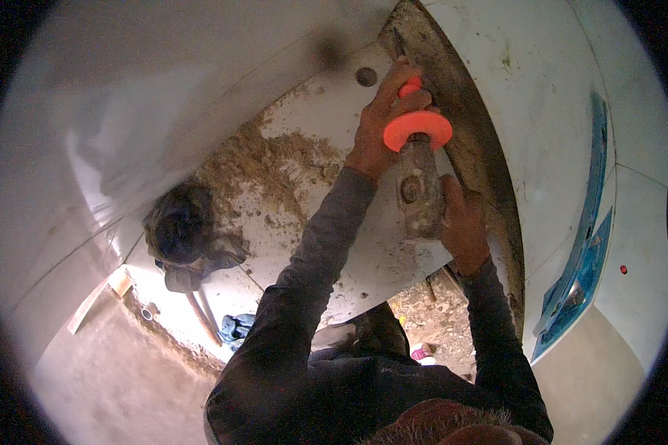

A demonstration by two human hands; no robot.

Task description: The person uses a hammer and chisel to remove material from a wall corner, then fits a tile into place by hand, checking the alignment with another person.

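My left hand [382,122] is wrapped round the grip of a chisel with a bright orange hand guard [417,131]. The chisel's dark tip points away from me into a strip of rough brown mortar [467,111] in the gap along the right wall. Just behind the guard is a worn, dusty hammer head [419,189], lined up with the chisel's end; whether they touch I cannot tell. My right hand [465,230] is closed beside that head, with the hammer's handle mostly hidden by the fingers.
Crumbled mortar [267,167] lies scattered over the white tiled surface, near a round hole [366,76]. At the left sits a dark bag or bundle [185,226] beside a wooden handle [203,319] and a blue cloth [236,328]. Rubble [441,319] covers the ground below. Blue panels [583,297] stand right.
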